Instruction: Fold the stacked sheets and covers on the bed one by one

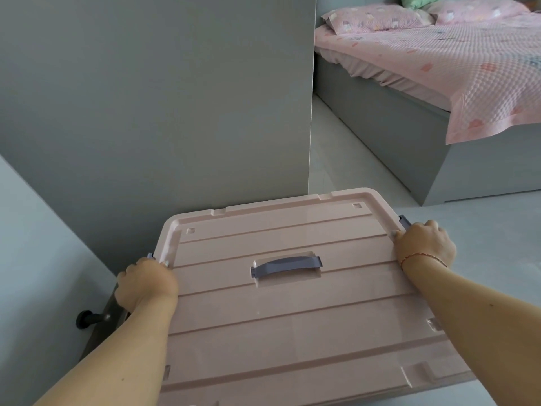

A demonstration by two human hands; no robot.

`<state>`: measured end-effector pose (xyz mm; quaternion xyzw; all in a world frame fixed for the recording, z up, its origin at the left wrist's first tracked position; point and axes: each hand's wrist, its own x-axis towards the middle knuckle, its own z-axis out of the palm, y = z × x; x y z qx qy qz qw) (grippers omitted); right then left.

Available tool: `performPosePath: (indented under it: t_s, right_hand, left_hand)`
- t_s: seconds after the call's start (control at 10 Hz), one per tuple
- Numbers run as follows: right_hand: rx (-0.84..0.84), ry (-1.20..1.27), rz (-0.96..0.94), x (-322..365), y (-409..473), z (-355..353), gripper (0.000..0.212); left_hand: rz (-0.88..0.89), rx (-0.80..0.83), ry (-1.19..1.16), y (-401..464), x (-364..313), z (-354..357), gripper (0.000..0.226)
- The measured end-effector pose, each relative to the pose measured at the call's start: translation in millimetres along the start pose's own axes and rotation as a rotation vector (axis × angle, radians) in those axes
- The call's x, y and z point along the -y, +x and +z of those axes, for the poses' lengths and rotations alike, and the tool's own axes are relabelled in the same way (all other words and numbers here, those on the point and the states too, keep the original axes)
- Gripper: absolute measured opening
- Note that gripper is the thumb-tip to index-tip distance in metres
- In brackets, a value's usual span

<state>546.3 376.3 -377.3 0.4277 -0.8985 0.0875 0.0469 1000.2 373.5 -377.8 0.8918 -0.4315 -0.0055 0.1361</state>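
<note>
- A large pale pink plastic storage box lid (292, 303) with moulded ridges fills the lower middle of the view; a grey-purple plastic carry handle (287, 266) lies flat in a recess near its middle
- The left hand (145, 284) grips the left edge of the lid, thumb on top at the rim, the other fingers curled down over the side and hidden from view
- The right hand (424, 244) grips the right edge near the far right corner, thumb resting on the lid's top, fingers wrapped over the side just beside a grey-purple side latch (405, 221)
- A thin red string bracelet (421, 257) circles the right wrist
- A small black caster wheel (85, 317) shows below the left forearm, beside the dark side of the box under the lid
- The lid's far edge sits close against a tall flat grey cabinet panel (161, 112); whether they touch cannot be told
- At the upper right stands a bed with a grey box-shaped base (395, 136); a pink textured quilted cover (439, 60) is spread over it, one corner hanging over the near corner of the base
- Two pink patterned pillows (377, 17) lie at the head end, a green cushion (412, 1) behind them
- No stack of loose sheets can be made out on the bed from here
- Pale grey floor (483, 230) lies between box and bed
</note>
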Motion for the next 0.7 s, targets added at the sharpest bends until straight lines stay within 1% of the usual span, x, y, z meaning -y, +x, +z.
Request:
performPosePath:
  t_s: [0.1, 0.2, 0.3, 0.4, 0.5, 0.6, 0.7]
  right_hand:
    - [0.009, 0.006, 0.005, 1.7, -2.5, -2.9, 0.045]
    - [0.006, 0.010, -0.012, 6.3, -8.0, -6.6, 0.048]
    - [-0.013, 0.057, -0.058, 17.9, -17.1, -11.5, 0.048]
    - [0.020, 0.097, -0.165, 36.1, -28.0, -24.3, 0.053]
    - [0.077, 0.203, -0.273, 55.3, -44.0, -38.7, 0.055]
    - [0.144, 0.320, -0.340, 69.8, -59.9, -55.8, 0.057]
    - [0.108, 0.522, -0.408, 79.0, -73.8, -83.2, 0.057]
  left_hand:
    - [-0.005, 0.027, -0.012, -3.3, -1.7, -2.7, 0.039]
    - [-0.009, 0.055, 0.004, -13.1, -9.3, -8.5, 0.047]
    - [0.086, 0.030, 0.064, -25.3, -23.3, -13.0, 0.063]
    - [0.257, 0.038, 0.088, -34.4, -41.7, -18.0, 0.075]
    - [0.400, 0.077, 0.136, -46.5, -63.4, -26.1, 0.078]
    - [0.473, 0.050, 0.155, -59.8, -86.8, -42.7, 0.083]
    - [0.570, -0.088, 0.136, -71.9, -109.5, -66.4, 0.089]
